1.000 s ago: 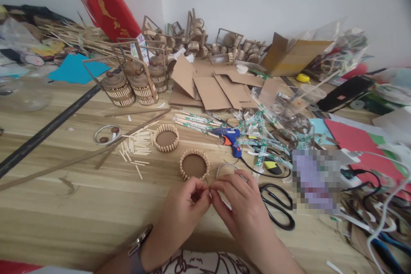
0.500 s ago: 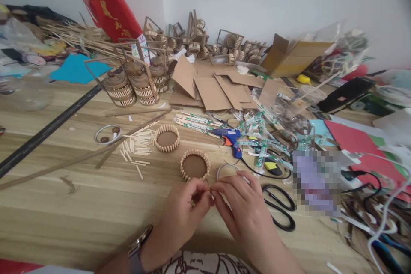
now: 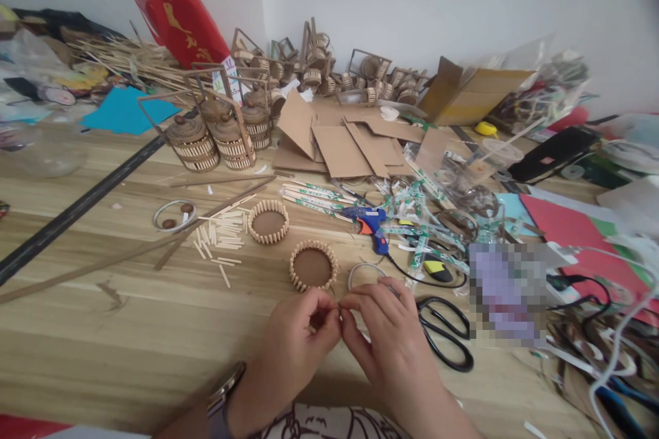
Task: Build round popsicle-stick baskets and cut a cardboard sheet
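My left hand (image 3: 303, 333) and my right hand (image 3: 386, 333) meet fingertip to fingertip near the front of the table. Both are closed in a pinch on something small and dark, mostly hidden by the fingers. Just beyond them sits a round cardboard base ringed with short wooden sticks (image 3: 313, 267). A second stick-ringed base (image 3: 268, 223) stands farther left. Loose cut sticks (image 3: 224, 230) lie beside it. Partly behind my right hand is a pale wire ring (image 3: 360, 267), and black-handled scissors (image 3: 445, 333) rest to its right.
A blue glue gun (image 3: 375, 223) lies beyond the hands, its cord curving right. Flat cardboard pieces (image 3: 342, 147) are stacked behind it. Several lidded stick baskets with handles (image 3: 193, 144) stand at back left. Wrappers, papers and cables crowd the right side.
Both hands stay pinched together in nearly the same place, with only a slight shift of the fingers. The things on the table have not moved.
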Demonstrator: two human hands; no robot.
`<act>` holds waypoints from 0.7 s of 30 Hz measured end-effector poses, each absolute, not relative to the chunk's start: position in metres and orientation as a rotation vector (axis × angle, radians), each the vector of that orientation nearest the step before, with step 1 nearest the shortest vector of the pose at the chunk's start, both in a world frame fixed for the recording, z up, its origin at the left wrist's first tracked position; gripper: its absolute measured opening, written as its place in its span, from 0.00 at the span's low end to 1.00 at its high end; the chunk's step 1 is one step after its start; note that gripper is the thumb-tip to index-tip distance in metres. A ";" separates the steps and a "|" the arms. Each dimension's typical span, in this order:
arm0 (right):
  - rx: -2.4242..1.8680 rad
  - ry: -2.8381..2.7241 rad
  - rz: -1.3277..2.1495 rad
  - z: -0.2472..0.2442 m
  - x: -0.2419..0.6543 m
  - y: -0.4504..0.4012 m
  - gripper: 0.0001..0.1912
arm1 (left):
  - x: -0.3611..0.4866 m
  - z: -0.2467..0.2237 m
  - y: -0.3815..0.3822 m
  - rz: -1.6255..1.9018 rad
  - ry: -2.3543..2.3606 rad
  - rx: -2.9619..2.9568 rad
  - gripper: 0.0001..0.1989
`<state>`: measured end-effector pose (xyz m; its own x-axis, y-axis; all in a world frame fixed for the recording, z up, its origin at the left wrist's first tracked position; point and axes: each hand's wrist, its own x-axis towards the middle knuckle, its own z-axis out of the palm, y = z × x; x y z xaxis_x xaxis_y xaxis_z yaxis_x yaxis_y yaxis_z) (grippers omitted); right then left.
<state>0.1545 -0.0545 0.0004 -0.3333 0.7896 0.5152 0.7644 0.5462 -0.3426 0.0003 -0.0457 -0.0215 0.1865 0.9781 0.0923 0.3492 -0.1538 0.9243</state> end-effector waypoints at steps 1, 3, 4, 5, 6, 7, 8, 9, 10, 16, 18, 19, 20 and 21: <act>-1.245 -2.143 0.053 0.001 0.155 -0.054 0.07 | 0.000 -0.021 -0.046 0.973 1.283 1.645 0.07; -1.235 -2.139 0.066 0.001 0.155 -0.054 0.08 | 0.000 -0.021 -0.046 0.963 1.282 1.628 0.07; -1.230 -2.132 0.075 0.001 0.156 -0.054 0.08 | 0.000 -0.020 -0.046 0.958 1.276 1.615 0.07; -1.225 -2.122 0.085 0.001 0.156 -0.054 0.08 | 0.000 -0.019 -0.046 0.953 1.268 1.602 0.07; -1.219 -2.114 0.099 0.001 0.156 -0.053 0.08 | 0.000 -0.019 -0.046 0.946 1.257 1.590 0.07; -1.215 -2.110 0.118 0.001 0.157 -0.053 0.08 | 0.000 -0.018 -0.045 0.944 1.247 1.580 0.07; -1.211 -2.109 0.143 0.001 0.157 -0.053 0.09 | 0.000 -0.018 -0.045 0.940 1.237 1.571 0.07; -1.209 -2.106 0.168 0.001 0.158 -0.053 0.09 | -0.001 -0.018 -0.045 0.935 1.231 1.561 0.07; -1.210 -2.100 0.198 0.001 0.158 -0.053 0.08 | -0.001 -0.018 -0.045 0.929 1.226 1.549 0.07; -1.221 -2.041 0.320 -0.001 0.159 -0.052 0.07 | -0.001 -0.020 -0.045 0.909 1.211 1.504 0.07; -1.235 -2.017 0.337 -0.001 0.159 -0.052 0.07 | -0.001 -0.019 -0.045 0.914 1.188 1.512 0.07; -1.248 -2.002 0.351 -0.001 0.159 -0.053 0.08 | 0.000 -0.019 -0.045 0.918 1.175 1.514 0.07; -1.264 -1.982 0.369 -0.001 0.158 -0.053 0.09 | 0.000 -0.018 -0.045 0.922 1.162 1.514 0.07; -1.282 -1.957 0.388 -0.001 0.158 -0.053 0.09 | 0.000 -0.018 -0.046 0.924 1.150 1.509 0.07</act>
<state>0.1577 -0.0530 -0.0007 -0.2160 0.8804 0.4223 0.6524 0.4519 -0.6084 0.0000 -0.0458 -0.0180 0.2599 0.9656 0.0066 0.2142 -0.0643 0.9747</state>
